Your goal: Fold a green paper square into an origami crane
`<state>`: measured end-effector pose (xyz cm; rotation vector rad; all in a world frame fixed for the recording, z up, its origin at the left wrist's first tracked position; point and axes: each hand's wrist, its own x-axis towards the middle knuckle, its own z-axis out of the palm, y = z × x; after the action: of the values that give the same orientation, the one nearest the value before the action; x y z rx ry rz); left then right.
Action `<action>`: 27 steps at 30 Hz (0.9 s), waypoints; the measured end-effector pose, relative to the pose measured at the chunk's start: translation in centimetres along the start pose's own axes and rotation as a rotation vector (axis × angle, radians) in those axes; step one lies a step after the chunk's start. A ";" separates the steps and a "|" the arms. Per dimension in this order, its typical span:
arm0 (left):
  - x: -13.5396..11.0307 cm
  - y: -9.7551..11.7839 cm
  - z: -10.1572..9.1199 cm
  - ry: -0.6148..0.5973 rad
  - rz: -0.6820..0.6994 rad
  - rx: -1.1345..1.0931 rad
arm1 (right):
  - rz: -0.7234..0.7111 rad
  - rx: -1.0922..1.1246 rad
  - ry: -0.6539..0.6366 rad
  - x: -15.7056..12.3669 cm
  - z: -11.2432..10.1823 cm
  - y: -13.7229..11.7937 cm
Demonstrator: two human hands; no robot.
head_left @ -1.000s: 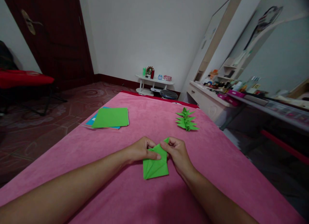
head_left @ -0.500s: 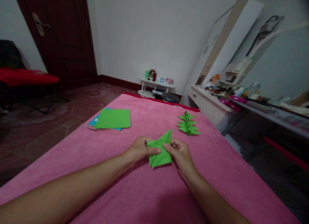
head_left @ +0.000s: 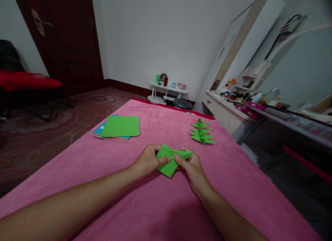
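1. Since half a second ago the folded green paper (head_left: 169, 160) has swung round: its long point, which stood up and away from the person, now lies low and aims to the right, and the piece sits flatter over the pink cloth (head_left: 155, 206).
2. It is in the middle of the cloth, between both hands and pinched from each side.
3. On its left side, the left hand (head_left: 147, 160) has thumb and curled fingers closed on the paper's left edge.
4. From the other side the right hand (head_left: 190, 166) grips the right part, fingers bent tight with the thumb on top near the centre crease.
5. Beyond the right hand, well apart, lies a row of finished green folded pieces (head_left: 201, 132).
6. Farther left, a flat stack of paper sheets (head_left: 119, 126) rests on the cloth, green on top with blue showing beneath.
7. Past the far edge of the cloth stands a small white table (head_left: 167, 89) holding small items.
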<state>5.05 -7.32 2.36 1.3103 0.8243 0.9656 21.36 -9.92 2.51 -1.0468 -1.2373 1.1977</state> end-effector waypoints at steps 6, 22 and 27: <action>-0.2 -0.2 0.2 0.076 0.155 0.032 | -0.118 -0.044 0.149 0.0 0.0 0.0; -0.3 0.5 0.3 0.130 0.161 0.080 | -0.225 -0.227 0.199 -0.8 0.7 -0.7; -0.4 0.8 0.4 0.131 0.150 0.051 | -0.222 -0.239 0.206 -0.7 0.6 -0.7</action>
<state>5.17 -7.86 3.13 1.3785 0.8646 1.1658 20.90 -10.77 3.18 -1.1422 -1.3156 0.7656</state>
